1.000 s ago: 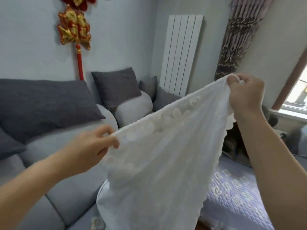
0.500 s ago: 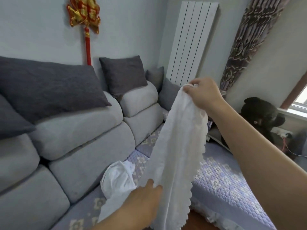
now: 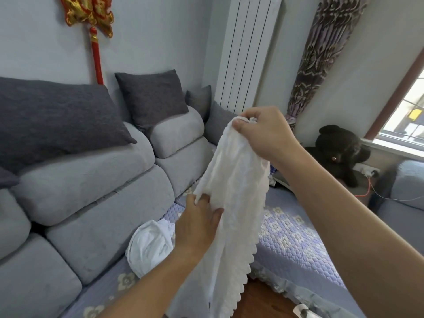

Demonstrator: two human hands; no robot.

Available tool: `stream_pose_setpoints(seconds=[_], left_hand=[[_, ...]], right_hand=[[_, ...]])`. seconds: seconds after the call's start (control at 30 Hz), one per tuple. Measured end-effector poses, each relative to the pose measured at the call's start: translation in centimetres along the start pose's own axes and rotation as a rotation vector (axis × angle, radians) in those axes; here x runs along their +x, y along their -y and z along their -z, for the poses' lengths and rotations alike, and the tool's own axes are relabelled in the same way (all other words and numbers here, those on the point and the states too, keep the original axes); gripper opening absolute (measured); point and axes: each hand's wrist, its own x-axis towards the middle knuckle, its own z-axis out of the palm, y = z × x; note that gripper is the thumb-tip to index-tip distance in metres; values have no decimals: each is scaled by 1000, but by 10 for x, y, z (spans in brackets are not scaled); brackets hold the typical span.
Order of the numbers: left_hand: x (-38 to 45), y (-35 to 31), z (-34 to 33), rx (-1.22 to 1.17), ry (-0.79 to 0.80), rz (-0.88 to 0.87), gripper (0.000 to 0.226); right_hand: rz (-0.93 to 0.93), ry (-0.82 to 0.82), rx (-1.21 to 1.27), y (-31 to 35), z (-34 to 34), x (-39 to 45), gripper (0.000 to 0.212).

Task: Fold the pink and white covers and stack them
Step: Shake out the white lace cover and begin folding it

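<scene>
Clearly we have a light, limp white cover (image 3: 231, 191); our right hand (image 3: 263, 131) pinches its top edge, our left hand (image 3: 197, 222) grips mid-length; corners look best to hold.

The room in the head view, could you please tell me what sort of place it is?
Most likely a home living room: a grey sofa with dark cushions, a wall radiator beside a patterned curtain, and a red ornament on the wall.

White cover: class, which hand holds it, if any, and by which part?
Both. The right hand pinches the white cover at its bunched top end; the left hand grips it partway down its left edge. The rest hangs free.
</scene>
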Motion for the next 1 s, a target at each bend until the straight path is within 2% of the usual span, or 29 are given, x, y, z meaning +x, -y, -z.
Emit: stream_pose_setpoints(seconds=[0.13, 0.27, 0.4, 0.5, 0.57, 0.7, 0.73, 0.77, 0.83, 0.87, 0.9, 0.93, 1.0], left_hand=[[-5, 2, -6, -221, 21, -54, 27], [-30, 15, -4, -216, -34, -92, 31], [-39, 31, 23, -319, -85, -42, 15], [-39, 42, 51, -346, -95, -70, 8], [-37, 46, 72, -432, -78, -25, 7], [-41, 46, 114, -606, 19, -38, 8], [-41, 45, 121, -629, 70, -36, 11], [-39, 46, 126, -618, 119, -19, 20], [-25, 58, 122, -508, 170, 63, 41], [-18, 65, 119, -420, 161, 84, 38], [-12, 72, 114, -315, 127, 44, 23], [-9, 74, 113, -214, 108, -18, 16], [-8, 74, 107, -98, 121, -143, 32]], right_hand=[[-24, -26, 15, -4, 0, 2, 19], [-89, -87, -8, -12, 2, 10, 18], [-96, -78, -54, -20, -3, 13, 15], [-78, -91, -66, -21, -6, 16, 17], [-47, -91, -54, -21, -6, 17, 19], [64, -143, 106, -21, -10, 18, 14], [74, -123, 201, -21, -10, 17, 13], [59, -29, 312, -21, -8, 16, 12], [-17, 330, 476, -20, -6, 12, 12], [-21, 488, 436, -19, -6, 9, 13], [14, 573, 327, -18, -7, 7, 13], [59, 592, 224, -17, -10, 7, 12], [102, 567, 124, -12, -16, 6, 11]])
